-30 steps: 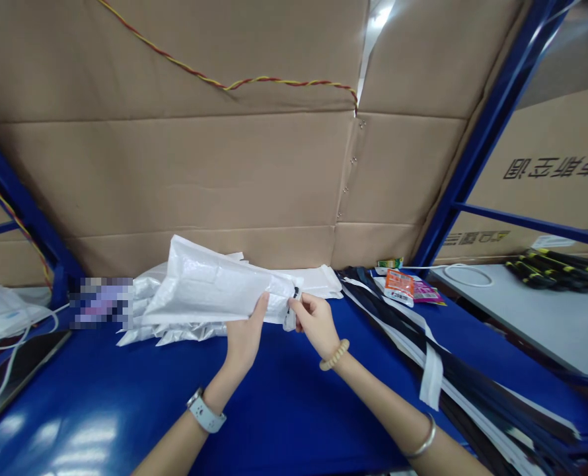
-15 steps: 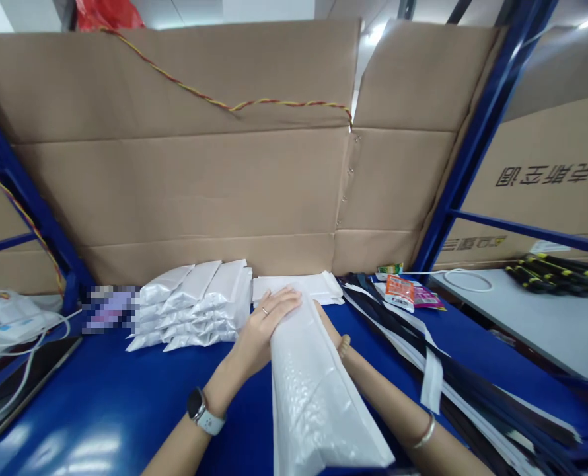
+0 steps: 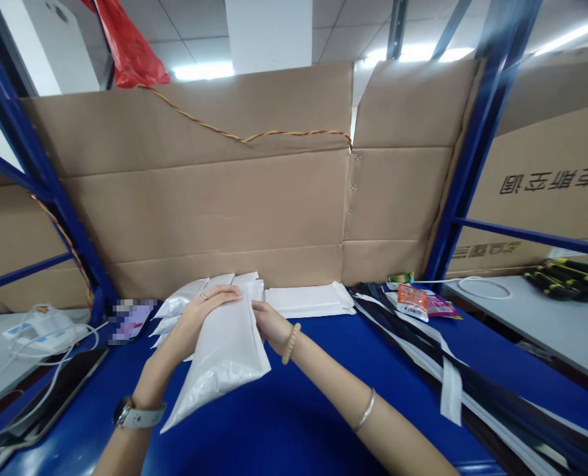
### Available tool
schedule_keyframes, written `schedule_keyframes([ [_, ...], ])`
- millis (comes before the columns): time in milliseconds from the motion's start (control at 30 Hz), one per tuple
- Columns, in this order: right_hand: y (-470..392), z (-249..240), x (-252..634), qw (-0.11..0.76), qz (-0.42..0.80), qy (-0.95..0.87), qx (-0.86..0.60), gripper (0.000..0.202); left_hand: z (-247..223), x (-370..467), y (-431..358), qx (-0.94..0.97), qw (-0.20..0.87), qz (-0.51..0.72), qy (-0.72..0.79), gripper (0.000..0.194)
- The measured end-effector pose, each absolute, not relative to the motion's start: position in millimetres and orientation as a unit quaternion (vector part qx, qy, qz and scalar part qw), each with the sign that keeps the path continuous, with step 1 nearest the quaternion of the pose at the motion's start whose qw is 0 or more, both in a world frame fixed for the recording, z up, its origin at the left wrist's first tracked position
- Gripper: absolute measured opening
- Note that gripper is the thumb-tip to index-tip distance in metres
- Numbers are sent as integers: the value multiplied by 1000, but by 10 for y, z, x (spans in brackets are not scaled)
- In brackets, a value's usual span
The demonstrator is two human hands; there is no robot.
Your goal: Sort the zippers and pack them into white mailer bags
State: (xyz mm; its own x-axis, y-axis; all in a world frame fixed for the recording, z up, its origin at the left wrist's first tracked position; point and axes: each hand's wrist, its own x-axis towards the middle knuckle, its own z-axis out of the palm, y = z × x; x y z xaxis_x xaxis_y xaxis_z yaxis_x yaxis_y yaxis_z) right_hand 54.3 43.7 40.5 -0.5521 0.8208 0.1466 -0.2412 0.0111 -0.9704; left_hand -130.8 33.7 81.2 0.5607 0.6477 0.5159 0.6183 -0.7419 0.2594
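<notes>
1 white mailer point(image 3: 227, 354), long axis far-right to near-left

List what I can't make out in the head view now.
Head view:
Right hand: fingertips hidden behind the held pouch.
Stacked pouches: partly covered by the left hand and held pouch.
Pixelated item: details masked by blocks.
Dark strips: near ends cut off at lower right.

Two hands, left hand point(image 3: 209, 314) and right hand point(image 3: 269, 325), holding a white padded envelope point(image 3: 229, 360), blue table point(image 3: 294, 416), stacked white envelopes point(image 3: 175, 305) behind, zippers point(image 3: 423, 344) at right, cardboard wall point(image 3: 215, 205)
</notes>
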Motion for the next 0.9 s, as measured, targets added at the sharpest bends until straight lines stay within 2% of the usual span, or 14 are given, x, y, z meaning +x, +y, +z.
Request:
schedule_keyframes([
  [67,407,386,627,366,647,-614,-264,20,785,-1316,347,875,17,307,374,33],
  [133,307,388,751,384,584,-651,-298,24,794,-1283,328,877,13,299,375,32],
  [267,-65,531,998,500,321,-732,-332,60,915,-1206,333,898,23,271,345,36],
  [333,-258,635,1070,522,212,-765,-311,68,956,-1197,397,902,29,262,342,35],
  [533,-396,676,992,530,6,-816,-231,39,840,-1232,588,887,30,276,369,32],
  [633,-214,591,852,515,-29,-823,-240,34,784,-1231,491,866,11,318,385,40],
  [767,135,505,661,493,-16,-824,-279,31,758,-1188,233,844,-21,378,380,59],
  [833,305,474,584,481,-6,-827,-291,32,726,-1164,146,828,-45,406,384,57],
  [900,431,450,535,464,0,-835,-296,34,673,-1156,124,819,-70,416,389,44],
])
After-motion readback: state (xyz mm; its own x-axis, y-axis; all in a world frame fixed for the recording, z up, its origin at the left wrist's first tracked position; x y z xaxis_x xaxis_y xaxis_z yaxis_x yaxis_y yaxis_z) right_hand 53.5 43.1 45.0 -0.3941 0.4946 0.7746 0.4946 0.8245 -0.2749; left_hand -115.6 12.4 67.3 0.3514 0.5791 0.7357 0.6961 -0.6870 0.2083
